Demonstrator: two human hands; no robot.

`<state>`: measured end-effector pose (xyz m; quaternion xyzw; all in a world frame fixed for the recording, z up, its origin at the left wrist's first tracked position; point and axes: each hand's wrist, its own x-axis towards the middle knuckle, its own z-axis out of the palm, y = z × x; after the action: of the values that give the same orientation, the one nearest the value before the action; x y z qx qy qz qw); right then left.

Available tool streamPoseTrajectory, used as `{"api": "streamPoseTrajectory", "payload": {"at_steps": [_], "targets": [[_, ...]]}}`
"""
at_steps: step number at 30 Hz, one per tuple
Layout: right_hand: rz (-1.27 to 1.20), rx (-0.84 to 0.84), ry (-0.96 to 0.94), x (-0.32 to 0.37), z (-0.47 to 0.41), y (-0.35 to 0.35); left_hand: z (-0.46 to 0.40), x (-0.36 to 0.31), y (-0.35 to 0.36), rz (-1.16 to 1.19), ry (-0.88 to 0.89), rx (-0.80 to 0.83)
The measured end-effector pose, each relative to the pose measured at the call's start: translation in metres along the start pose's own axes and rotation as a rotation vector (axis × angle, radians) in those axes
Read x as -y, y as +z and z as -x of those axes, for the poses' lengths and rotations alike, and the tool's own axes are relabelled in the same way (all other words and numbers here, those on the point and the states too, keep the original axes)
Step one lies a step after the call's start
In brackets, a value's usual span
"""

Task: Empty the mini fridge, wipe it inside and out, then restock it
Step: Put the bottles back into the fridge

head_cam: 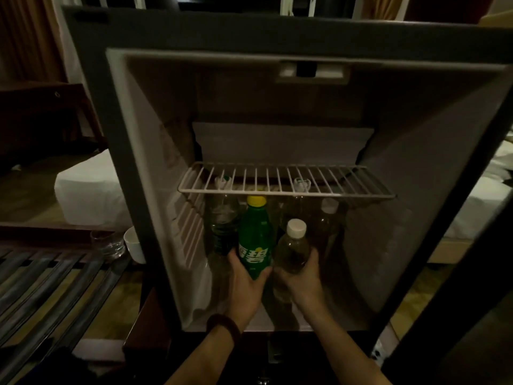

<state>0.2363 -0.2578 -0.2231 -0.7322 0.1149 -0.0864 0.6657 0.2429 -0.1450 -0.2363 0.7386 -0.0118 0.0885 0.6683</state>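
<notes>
fingers (232,257) of the left hand (245,284) curl round the lower body of a green soda bottle (254,240) with a yellow cap, while the right hand (304,279) wraps the base of a clear bottle (293,250) with a white cap, thumb on its right side. both bottles stand upright, side by side and nearly touching, at the front of the mini fridge (155,151), in the lower compartment under the white wire shelf (286,179). a dark bracelet (225,327) sits on the left wrist.

behind the held pair, more bottles (223,223) crowd the back of the same compartment, their caps showing through the shelf bars; the dim light makes their number hard to tell. the wire shelf itself carries nothing visible, and a pale ledge runs along the rear wall above it.

the fridge door stands open, its dark edge (455,245) running down the right of the view. left of the fridge, a glass tumbler (108,244) and a white cup (133,244) stand just beside each other, close to the cabinet's side. a white bed corner (88,195) lies beyond them, with striped carpet (47,284) lower left.
</notes>
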Motion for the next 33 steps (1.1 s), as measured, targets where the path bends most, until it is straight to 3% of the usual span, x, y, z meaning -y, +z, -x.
{"api": "streamPoseTrajectory", "payload": {"at_steps": [11,15,27,30,33], "targets": [[0.287,0.046,-0.077,-0.005,-0.002,0.026,0.013,0.001,-0.028,-0.155,0.01,-0.149],[0.265,0.045,-0.121,-0.003,0.003,0.047,0.006,-0.002,-0.044,-0.175,-0.002,-0.177],[0.236,-0.13,-0.152,-0.003,0.038,0.061,0.031,-0.004,-0.065,-0.227,-0.158,-0.025],[0.29,-0.163,-0.181,0.009,0.07,0.066,0.057,-0.019,-0.073,-0.178,-0.017,0.013],[0.305,-0.055,-0.116,0.022,0.107,0.076,0.083,-0.032,-0.093,-0.216,0.033,0.07]]}}
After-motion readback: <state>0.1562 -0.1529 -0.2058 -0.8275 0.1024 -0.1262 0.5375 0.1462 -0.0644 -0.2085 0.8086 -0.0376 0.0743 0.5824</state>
